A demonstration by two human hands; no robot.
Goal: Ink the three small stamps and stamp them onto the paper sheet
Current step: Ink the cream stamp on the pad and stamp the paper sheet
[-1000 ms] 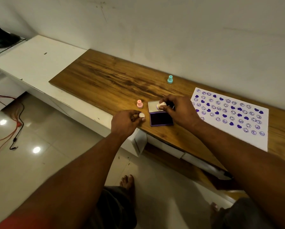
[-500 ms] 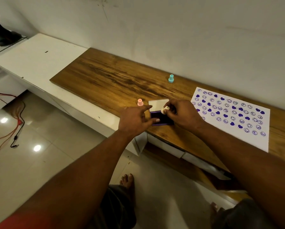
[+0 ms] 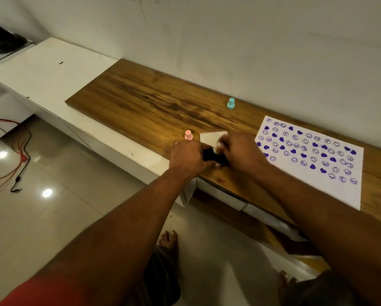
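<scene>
**2 hands meet over the ink pad at the edge of the wooden top**

We see both hands low over the open ink pad (image 3: 215, 156), whose dark inked face shows in the gap between them and whose pale lid (image 3: 212, 137) lies flat just beyond the fingertips. The left hand (image 3: 188, 159) rests against the pad's left side, its fingers curled down around that edge. How firmly they press, we cannot tell. The right hand (image 3: 243, 154) comes in from the other side with its fingers drawn together on a small white stamp (image 3: 220, 145), held at the pad's far right corner. Motion blur hides whether the stamp's face touches the ink.

Just past the left hand's knuckles, a pink stamp (image 3: 188, 135) stands upright on the wooden top (image 3: 141, 102), close to the lid's left corner. A teal stamp (image 3: 230, 103) stands upright well beyond both hands, near the wall (image 3: 229, 40).

To the right of the right hand lies the paper sheet (image 3: 317, 173), flat on the wood, its near corner reaching past the front edge. We find rows of purple hearts and round smiley faces across its far half, and the near part bare. The right forearm crosses over the sheet's left margin.
</scene>
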